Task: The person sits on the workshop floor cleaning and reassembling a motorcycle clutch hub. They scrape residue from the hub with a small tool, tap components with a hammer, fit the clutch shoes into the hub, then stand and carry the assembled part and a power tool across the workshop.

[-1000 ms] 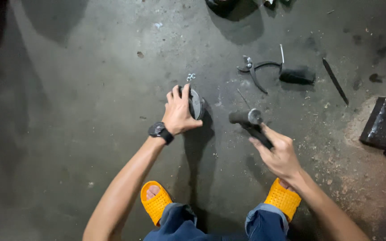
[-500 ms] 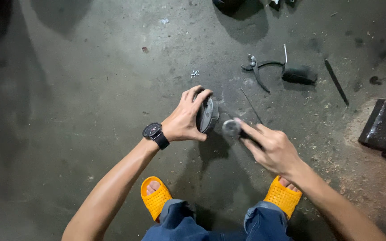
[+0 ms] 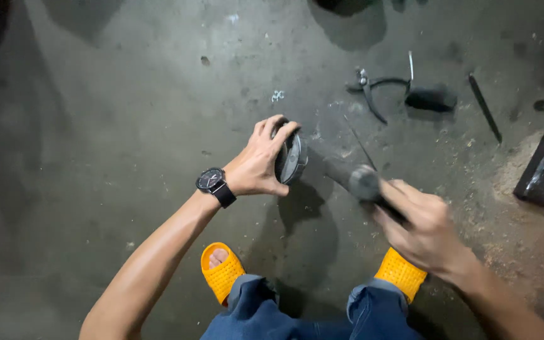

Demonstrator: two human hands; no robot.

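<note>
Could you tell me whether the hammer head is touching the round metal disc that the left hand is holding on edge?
Apart. The head view shows bare floor between the hammer head and the disc gripped by the left hand.

One head-worn camera looks steeply down, fairly close, at the concrete floor (image 3: 96, 126) before the squatting person's feet.
</note>
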